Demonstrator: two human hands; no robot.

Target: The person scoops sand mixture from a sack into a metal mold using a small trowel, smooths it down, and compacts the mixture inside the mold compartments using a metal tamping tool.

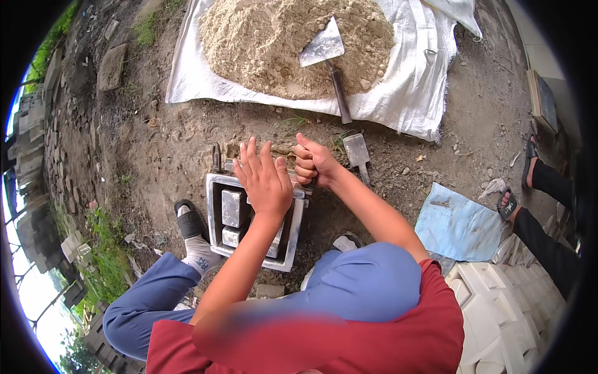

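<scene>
A metal mould box (210, 215) with rectangular metal blocks (233, 209) inside rests on the dirt between my feet. A dark loop handle (216, 157) stands at its far left corner. Over the far side of the box, my left hand (265, 181) is open with its fingers spread, covering part of the mould; I cannot tell whether it touches. My right hand (314, 161) is a fist with the thumb up at the far right corner. It closes around a dark handle, of which only a bit shows below the fingers.
Beyond the box, a heap of sandy material (249, 47) lies on a white sheet (414, 93), with a trowel (324, 50) on it. A small flat metal tool (357, 153) lies nearby. To the right are a blue sack (461, 221), another person's sandalled feet (509, 204) and pale moulded blocks (498, 305).
</scene>
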